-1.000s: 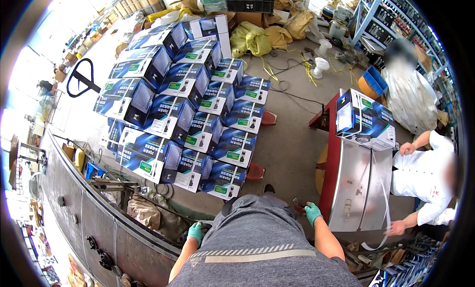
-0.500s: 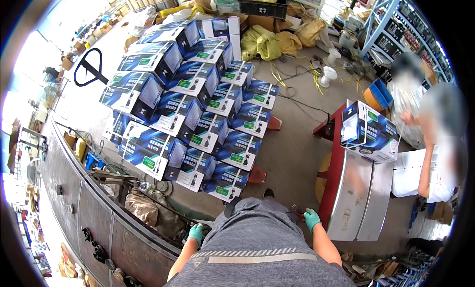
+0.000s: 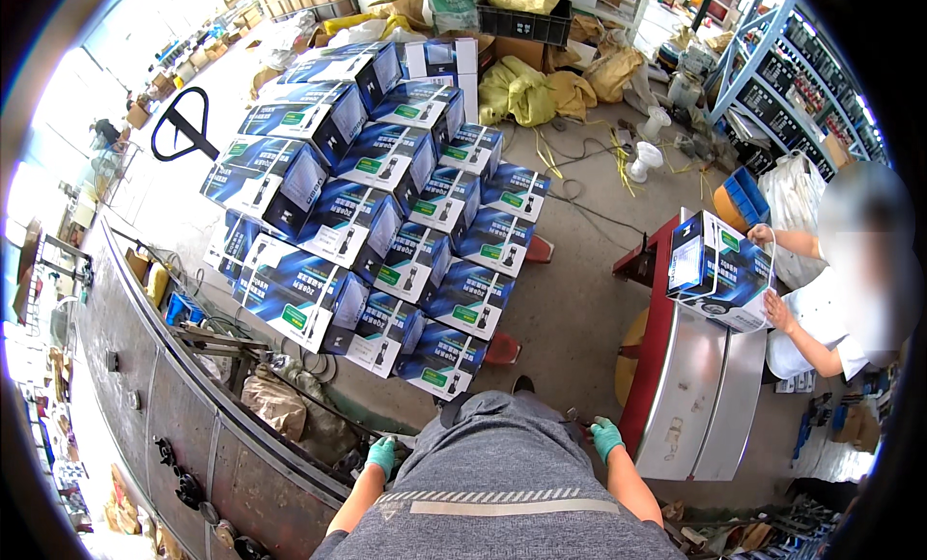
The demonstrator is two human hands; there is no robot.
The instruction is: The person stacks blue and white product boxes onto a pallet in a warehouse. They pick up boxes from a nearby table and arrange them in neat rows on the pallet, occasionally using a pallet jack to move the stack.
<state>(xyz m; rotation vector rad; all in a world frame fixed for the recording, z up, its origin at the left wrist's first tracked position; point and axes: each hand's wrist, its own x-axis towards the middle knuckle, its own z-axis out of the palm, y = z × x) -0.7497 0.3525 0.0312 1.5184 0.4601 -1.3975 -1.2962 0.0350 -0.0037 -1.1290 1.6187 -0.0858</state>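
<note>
On the near side of the stack of boxes, the green-gloved left hand is held low, and the right hand, also gloved, is held past the stack's right edge; whether anything is gripped by either cannot be told. Well right of the stack, a single box on a table is touched by a co-worker's hands.

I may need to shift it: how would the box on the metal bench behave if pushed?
The box would likely slide, not roll, being flat-sided on the smooth metal bench. It seems fairly stiff: its edges look straight.
</note>
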